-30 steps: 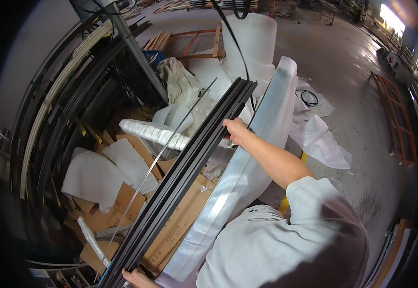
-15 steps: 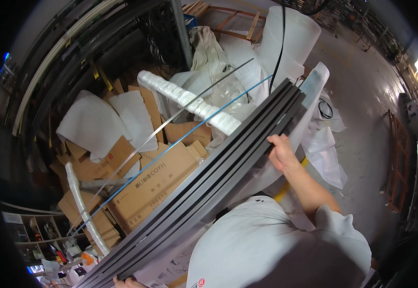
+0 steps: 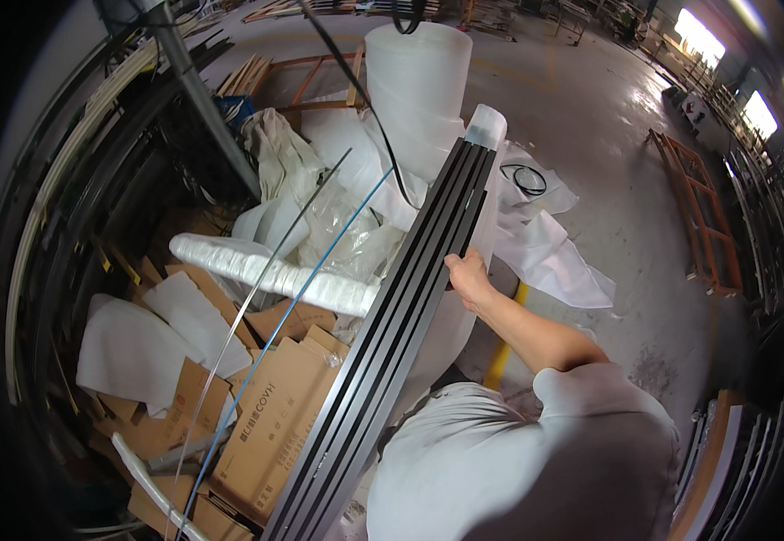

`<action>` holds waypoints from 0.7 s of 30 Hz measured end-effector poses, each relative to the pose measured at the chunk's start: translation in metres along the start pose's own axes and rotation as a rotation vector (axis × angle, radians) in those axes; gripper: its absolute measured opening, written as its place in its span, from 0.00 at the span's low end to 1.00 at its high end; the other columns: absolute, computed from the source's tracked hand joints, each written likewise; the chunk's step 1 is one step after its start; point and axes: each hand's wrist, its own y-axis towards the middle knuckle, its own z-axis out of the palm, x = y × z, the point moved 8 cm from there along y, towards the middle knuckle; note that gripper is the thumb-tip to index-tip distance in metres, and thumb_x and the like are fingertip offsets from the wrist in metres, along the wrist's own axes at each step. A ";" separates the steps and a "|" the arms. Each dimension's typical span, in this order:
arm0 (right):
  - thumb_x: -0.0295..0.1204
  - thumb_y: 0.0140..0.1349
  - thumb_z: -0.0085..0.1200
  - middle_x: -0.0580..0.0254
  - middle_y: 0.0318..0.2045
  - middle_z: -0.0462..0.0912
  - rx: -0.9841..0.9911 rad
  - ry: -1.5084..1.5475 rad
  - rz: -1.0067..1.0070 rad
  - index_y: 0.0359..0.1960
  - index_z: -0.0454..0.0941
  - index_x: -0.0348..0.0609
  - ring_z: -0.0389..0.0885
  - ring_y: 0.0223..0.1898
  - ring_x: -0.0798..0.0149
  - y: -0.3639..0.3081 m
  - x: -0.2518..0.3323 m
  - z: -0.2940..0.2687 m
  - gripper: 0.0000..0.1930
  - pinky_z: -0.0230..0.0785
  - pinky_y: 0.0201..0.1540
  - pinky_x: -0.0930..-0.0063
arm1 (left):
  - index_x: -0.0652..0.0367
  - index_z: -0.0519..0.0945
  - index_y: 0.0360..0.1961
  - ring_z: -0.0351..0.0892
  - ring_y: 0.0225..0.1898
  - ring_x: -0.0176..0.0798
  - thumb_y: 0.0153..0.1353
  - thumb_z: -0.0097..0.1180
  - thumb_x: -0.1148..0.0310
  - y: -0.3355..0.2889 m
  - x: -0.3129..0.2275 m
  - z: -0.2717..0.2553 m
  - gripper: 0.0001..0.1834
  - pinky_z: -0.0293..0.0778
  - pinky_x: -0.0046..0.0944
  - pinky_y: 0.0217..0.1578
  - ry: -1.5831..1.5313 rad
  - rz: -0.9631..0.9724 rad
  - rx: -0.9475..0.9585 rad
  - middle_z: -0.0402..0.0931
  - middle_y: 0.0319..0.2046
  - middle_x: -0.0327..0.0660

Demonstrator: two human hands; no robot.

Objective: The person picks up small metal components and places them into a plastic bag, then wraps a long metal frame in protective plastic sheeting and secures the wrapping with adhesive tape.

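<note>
Several long dark grey metal profiles [image 3: 398,334] lie side by side, slanting from the lower middle up to the upper right. On their right edge, towards the far end, my right hand [image 3: 469,278] is closed, thumb on top and the other fingers mostly hidden beneath. White foam sheet [image 3: 487,126] shows under the profiles and pokes out past their far end. My left hand is out of the picture. A thin blue rod [image 3: 331,251] and a thin grey strip [image 3: 327,182] extend to the left of the profiles.
A foam-wrapped bar [image 3: 275,272] juts out leftward above flattened cardboard [image 3: 270,433] and white foam pieces. Beyond stands a big white foam roll [image 3: 419,77]. A black cord coil [image 3: 525,180] lies on foam sheeting at right, and a reddish-brown frame [image 3: 694,207] stands farther right.
The view has swung to the right, so the profiles look steeper and lie further left. My left hand, at the near end before, has left the picture. My right hand still grips the edge.
</note>
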 end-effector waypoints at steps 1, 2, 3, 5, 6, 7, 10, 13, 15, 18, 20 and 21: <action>0.31 0.64 0.51 0.46 0.38 0.80 0.007 -0.023 -0.018 0.48 0.70 0.24 0.80 0.44 0.57 0.013 0.002 -0.003 0.18 0.75 0.48 0.62 | 0.66 0.78 0.50 0.79 0.44 0.49 0.68 0.52 0.63 0.001 0.012 0.018 0.17 0.76 0.59 0.44 -0.186 -0.260 0.033 0.78 0.49 0.57; 0.31 0.65 0.51 0.44 0.39 0.80 -0.012 -0.067 -0.016 0.48 0.70 0.24 0.81 0.43 0.55 0.022 0.010 -0.005 0.18 0.76 0.47 0.61 | 0.66 0.77 0.50 0.78 0.42 0.47 0.67 0.55 0.64 -0.005 0.018 0.033 0.17 0.76 0.56 0.43 -0.365 -0.522 0.068 0.78 0.47 0.54; 0.31 0.65 0.51 0.42 0.39 0.80 -0.029 -0.116 -0.012 0.47 0.71 0.24 0.82 0.43 0.54 0.029 0.023 -0.008 0.18 0.76 0.47 0.60 | 0.66 0.76 0.51 0.77 0.41 0.45 0.65 0.58 0.66 -0.017 0.019 0.050 0.17 0.76 0.54 0.41 -0.543 -0.787 0.106 0.79 0.45 0.51; 0.31 0.65 0.51 0.38 0.41 0.81 -0.087 -0.236 -0.054 0.47 0.71 0.24 0.83 0.42 0.50 0.060 0.031 -0.019 0.18 0.77 0.44 0.58 | 0.66 0.74 0.52 0.76 0.39 0.42 0.62 0.62 0.71 -0.043 0.026 0.095 0.19 0.75 0.49 0.39 -0.832 -1.096 0.177 0.78 0.42 0.48; 0.32 0.65 0.50 0.35 0.41 0.81 -0.130 -0.309 -0.098 0.48 0.72 0.23 0.84 0.41 0.48 0.084 0.023 -0.031 0.19 0.78 0.43 0.57 | 0.66 0.73 0.52 0.75 0.39 0.41 0.60 0.64 0.74 -0.068 0.051 0.122 0.20 0.75 0.47 0.39 -0.944 -1.136 0.216 0.77 0.40 0.47; 0.32 0.66 0.50 0.33 0.41 0.82 -0.170 -0.383 -0.147 0.48 0.72 0.23 0.85 0.40 0.46 0.102 0.021 -0.040 0.19 0.79 0.41 0.56 | 0.66 0.73 0.52 0.74 0.38 0.39 0.58 0.65 0.77 -0.081 0.061 0.140 0.21 0.74 0.45 0.39 -1.058 -1.178 0.251 0.76 0.39 0.46; 0.32 0.65 0.50 0.27 0.43 0.82 -0.117 -0.426 -0.048 0.48 0.73 0.21 0.86 0.40 0.40 0.105 0.050 -0.042 0.20 0.79 0.43 0.53 | 0.65 0.74 0.45 0.74 0.35 0.37 0.59 0.63 0.79 -0.086 0.036 0.162 0.15 0.73 0.39 0.36 -1.253 -1.288 0.199 0.75 0.34 0.43; 0.34 0.64 0.52 0.27 0.44 0.82 -0.082 -0.392 -0.023 0.49 0.73 0.22 0.85 0.45 0.37 0.106 0.060 -0.053 0.22 0.77 0.50 0.52 | 0.63 0.74 0.40 0.74 0.33 0.34 0.60 0.62 0.80 -0.046 -0.015 0.153 0.10 0.73 0.36 0.35 -1.157 -1.323 0.259 0.76 0.32 0.40; 0.35 0.64 0.52 0.26 0.44 0.82 -0.099 -0.451 -0.055 0.48 0.73 0.22 0.84 0.47 0.34 0.110 0.053 -0.057 0.22 0.76 0.53 0.52 | 0.63 0.75 0.38 0.75 0.33 0.35 0.60 0.62 0.80 -0.015 -0.036 0.136 0.08 0.74 0.36 0.35 -0.980 -1.317 0.266 0.77 0.32 0.41; 0.36 0.62 0.53 0.25 0.42 0.82 -0.095 -0.501 -0.125 0.46 0.73 0.22 0.83 0.49 0.33 0.084 0.071 -0.043 0.23 0.75 0.55 0.49 | 0.63 0.75 0.38 0.75 0.33 0.35 0.60 0.62 0.80 0.003 -0.057 0.151 0.08 0.74 0.37 0.35 -0.947 -1.337 0.335 0.77 0.32 0.41; 0.37 0.60 0.54 0.25 0.40 0.82 -0.051 -0.421 -0.188 0.42 0.71 0.25 0.83 0.46 0.31 0.063 0.078 -0.026 0.21 0.76 0.50 0.44 | 0.63 0.76 0.38 0.75 0.33 0.35 0.60 0.62 0.80 0.013 -0.066 0.166 0.08 0.74 0.37 0.35 -0.958 -1.330 0.403 0.77 0.32 0.41; 0.37 0.60 0.55 0.26 0.37 0.82 -0.031 -0.421 -0.204 0.41 0.70 0.26 0.83 0.43 0.30 0.054 0.080 -0.018 0.21 0.76 0.48 0.43 | 0.63 0.76 0.38 0.75 0.34 0.35 0.60 0.62 0.80 0.017 -0.069 0.174 0.08 0.74 0.37 0.35 -0.965 -1.320 0.440 0.77 0.32 0.41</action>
